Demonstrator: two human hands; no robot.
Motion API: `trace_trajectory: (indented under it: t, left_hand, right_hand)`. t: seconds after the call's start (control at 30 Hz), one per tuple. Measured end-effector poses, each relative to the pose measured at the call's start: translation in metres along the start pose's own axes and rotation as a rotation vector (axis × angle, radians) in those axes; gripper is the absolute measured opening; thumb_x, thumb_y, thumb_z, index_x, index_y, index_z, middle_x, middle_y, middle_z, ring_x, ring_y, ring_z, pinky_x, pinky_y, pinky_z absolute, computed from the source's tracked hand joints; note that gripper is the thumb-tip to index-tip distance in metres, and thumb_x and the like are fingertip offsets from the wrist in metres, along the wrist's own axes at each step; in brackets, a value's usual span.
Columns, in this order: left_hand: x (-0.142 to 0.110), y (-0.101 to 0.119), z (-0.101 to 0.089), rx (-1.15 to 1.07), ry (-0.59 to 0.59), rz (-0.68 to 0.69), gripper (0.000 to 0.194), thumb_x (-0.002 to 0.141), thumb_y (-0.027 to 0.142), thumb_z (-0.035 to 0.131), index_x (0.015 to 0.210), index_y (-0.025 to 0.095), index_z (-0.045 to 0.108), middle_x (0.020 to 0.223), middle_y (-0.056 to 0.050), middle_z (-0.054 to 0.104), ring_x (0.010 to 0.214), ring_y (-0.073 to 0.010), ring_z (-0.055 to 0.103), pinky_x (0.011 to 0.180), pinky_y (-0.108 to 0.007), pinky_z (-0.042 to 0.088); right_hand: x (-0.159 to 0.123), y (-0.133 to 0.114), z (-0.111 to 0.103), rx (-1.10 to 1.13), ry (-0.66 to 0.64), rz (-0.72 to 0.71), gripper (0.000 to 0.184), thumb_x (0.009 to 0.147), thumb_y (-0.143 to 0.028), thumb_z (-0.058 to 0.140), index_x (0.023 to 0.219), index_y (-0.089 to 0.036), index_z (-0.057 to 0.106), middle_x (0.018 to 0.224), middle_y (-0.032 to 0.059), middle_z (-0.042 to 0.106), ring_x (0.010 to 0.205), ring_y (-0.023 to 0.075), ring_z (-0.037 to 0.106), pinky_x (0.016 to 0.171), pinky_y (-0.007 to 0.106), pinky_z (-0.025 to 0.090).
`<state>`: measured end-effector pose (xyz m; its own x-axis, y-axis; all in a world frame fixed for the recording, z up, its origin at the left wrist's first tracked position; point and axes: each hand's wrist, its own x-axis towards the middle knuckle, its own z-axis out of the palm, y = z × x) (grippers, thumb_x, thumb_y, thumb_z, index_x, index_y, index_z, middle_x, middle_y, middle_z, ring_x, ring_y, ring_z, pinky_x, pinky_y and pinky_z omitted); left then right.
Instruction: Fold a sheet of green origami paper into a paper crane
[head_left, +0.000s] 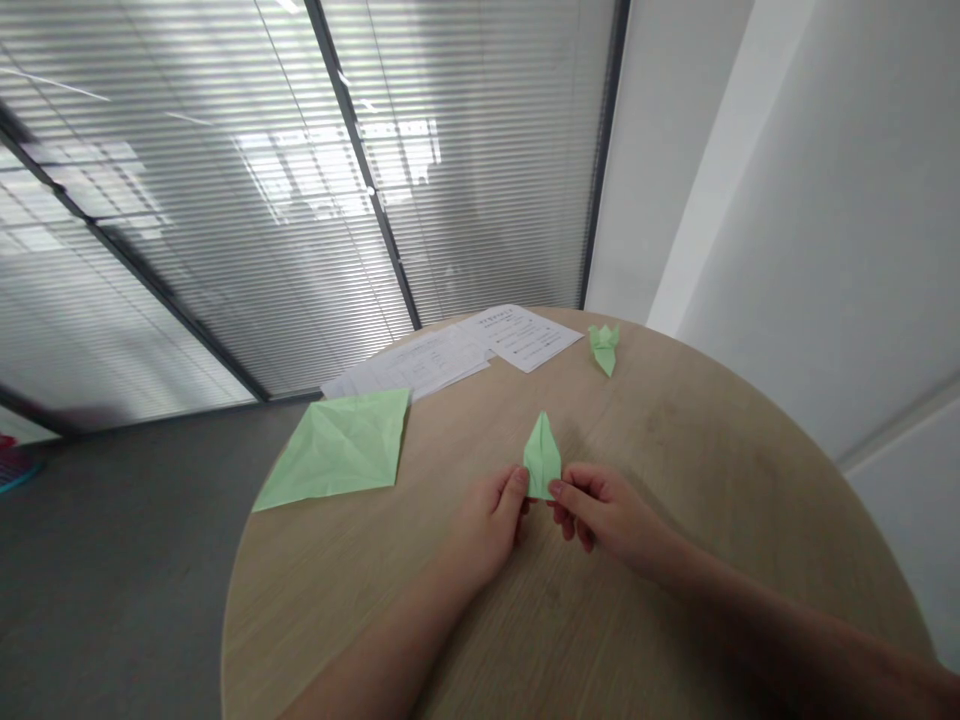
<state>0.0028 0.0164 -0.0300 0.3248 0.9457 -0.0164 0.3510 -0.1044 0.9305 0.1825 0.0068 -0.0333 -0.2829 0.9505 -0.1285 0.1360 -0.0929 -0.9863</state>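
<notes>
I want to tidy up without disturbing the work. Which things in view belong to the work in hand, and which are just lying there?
In use:
- folded green paper, held by the left hand and right hand

Apparently just lying there:
- creased green sheet, perhaps related by colour
- small folded green piece, likewise
- printed white sheets

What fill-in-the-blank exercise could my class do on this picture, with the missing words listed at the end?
1. The folded paper held between the left hand and the right hand is ____ in colour.
2. The larger creased sheet on the table lies nearer the ____ hand.
3. The printed sheets by the table's far edge are ____ in colour.
4. A small folded figure rests to the ____ of the printed sheets.

Missing words: green; left; white; right.
</notes>
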Motion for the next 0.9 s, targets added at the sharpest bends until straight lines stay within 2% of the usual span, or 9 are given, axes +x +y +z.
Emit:
trace_trajectory:
  t: [0.17, 0.37, 0.47, 0.57, 0.67, 0.8, 0.9]
  left_hand:
    - [0.0009, 0.0032, 0.0023, -0.096, -0.077, -0.001, 0.042, 0.091, 0.056, 0.048, 0.087, 0.016, 0.059, 0.067, 0.002, 0.050, 0.049, -0.0106, 0.044, 0.043, -0.022, 0.039]
    - [0.0014, 0.0057, 0.0007, -0.161, -0.084, 0.027, 0.041, 0.089, 0.055, 0.053, 0.084, 0.015, 0.061, 0.065, 0.003, 0.046, 0.051, -0.0100, 0.042, 0.043, -0.021, 0.041]
    - [0.0005, 0.0033, 0.0012, -0.185, -0.065, 0.014, 0.047, 0.089, 0.061, 0.050, 0.079, 0.016, 0.059, 0.060, 0.004, 0.042, 0.049, -0.0100, 0.041, 0.043, -0.021, 0.039]
    - [0.0008, 0.0016, 0.0007, -0.196, 0.002, -0.010, 0.052, 0.090, 0.066, 0.044, 0.077, 0.017, 0.057, 0.060, 0.003, 0.044, 0.051, -0.0116, 0.046, 0.044, -0.022, 0.040]
    - [0.0021, 0.0023, -0.0012, -0.161, 0.060, -0.027, 0.050, 0.090, 0.064, 0.045, 0.073, 0.018, 0.054, 0.060, 0.003, 0.046, 0.054, -0.0128, 0.048, 0.045, -0.023, 0.042]
    - [0.0019, 0.0060, -0.0030, -0.114, 0.041, -0.008, 0.047, 0.090, 0.060, 0.046, 0.071, 0.018, 0.052, 0.060, 0.002, 0.046, 0.054, -0.0128, 0.047, 0.046, -0.023, 0.041]
    - [-0.0004, 0.0080, -0.0029, -0.120, -0.014, -0.006, 0.046, 0.091, 0.059, 0.045, 0.073, 0.017, 0.054, 0.061, 0.002, 0.047, 0.055, -0.0128, 0.047, 0.048, -0.023, 0.039]
  right_hand:
    - [0.0007, 0.0022, 0.0024, 0.010, -0.007, 0.015, 0.056, 0.080, -0.070, 0.057, 0.068, -0.016, 0.052, 0.055, -0.0007, 0.056, 0.037, 0.0047, 0.042, 0.035, 0.016, 0.031]
    - [0.0026, 0.0010, 0.0012, 0.077, 0.035, -0.001, 0.054, 0.080, -0.070, 0.058, 0.081, -0.016, 0.057, 0.062, -0.0010, 0.059, 0.039, 0.0061, 0.048, 0.037, 0.017, 0.038]
    - [0.0013, -0.0036, -0.0002, 0.090, 0.048, 0.003, 0.052, 0.079, -0.068, 0.060, 0.074, -0.016, 0.054, 0.059, -0.0013, 0.058, 0.040, 0.0061, 0.048, 0.037, 0.017, 0.038]
    - [-0.0014, -0.0054, 0.0008, 0.071, 0.003, 0.001, 0.050, 0.079, -0.065, 0.062, 0.071, -0.016, 0.053, 0.059, -0.0008, 0.059, 0.040, 0.0059, 0.049, 0.039, 0.017, 0.038]
    - [-0.0028, -0.0034, 0.0023, 0.047, -0.053, 0.008, 0.048, 0.080, -0.063, 0.061, 0.072, -0.016, 0.053, 0.061, -0.0004, 0.061, 0.040, 0.0059, 0.051, 0.038, 0.016, 0.036]
    - [-0.0013, 0.0002, 0.0017, 0.078, -0.066, 0.029, 0.048, 0.083, -0.063, 0.058, 0.083, -0.016, 0.057, 0.067, 0.0000, 0.064, 0.040, 0.0066, 0.053, 0.038, 0.016, 0.037]
    - [-0.0006, -0.0001, -0.0001, 0.094, -0.044, 0.024, 0.048, 0.083, -0.063, 0.059, 0.081, -0.015, 0.056, 0.069, 0.0010, 0.065, 0.041, 0.0069, 0.055, 0.038, 0.016, 0.038]
